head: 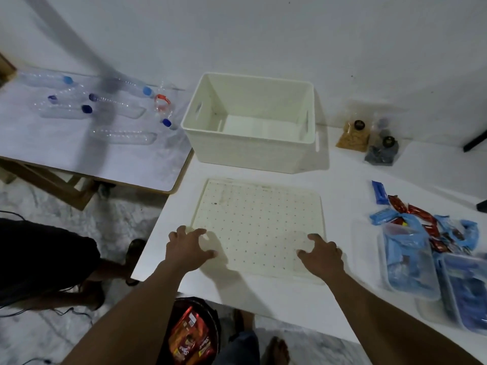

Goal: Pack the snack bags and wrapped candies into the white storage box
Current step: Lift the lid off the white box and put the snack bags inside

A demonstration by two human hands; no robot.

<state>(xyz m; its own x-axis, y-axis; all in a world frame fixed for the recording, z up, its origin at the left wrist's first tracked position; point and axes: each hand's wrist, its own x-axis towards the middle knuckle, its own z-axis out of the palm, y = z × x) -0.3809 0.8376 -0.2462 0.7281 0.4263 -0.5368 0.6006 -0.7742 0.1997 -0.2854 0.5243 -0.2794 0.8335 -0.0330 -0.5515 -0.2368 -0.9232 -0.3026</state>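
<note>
The white storage box (247, 146) stands open and empty at the back of the white table. Its flat perforated lid (259, 225) lies on the table in front of it. My left hand (188, 246) rests at the lid's near left corner and my right hand (322, 255) at its near right corner, fingers spread on the lid, holding nothing. Blue and red wrapped candies (413, 214) lie in a pile at the right. Two clear tubs (407, 262) of blue packets sit near them. Red snack bags (189, 335) fill a dark bucket below the table's front edge.
Two bags of grains or seeds (369, 139) lie at the back right by the wall. A lower side table (147, 169) at the left carries several empty plastic bottles (66, 110). Another person's legs (87, 262) stand on the floor at the left.
</note>
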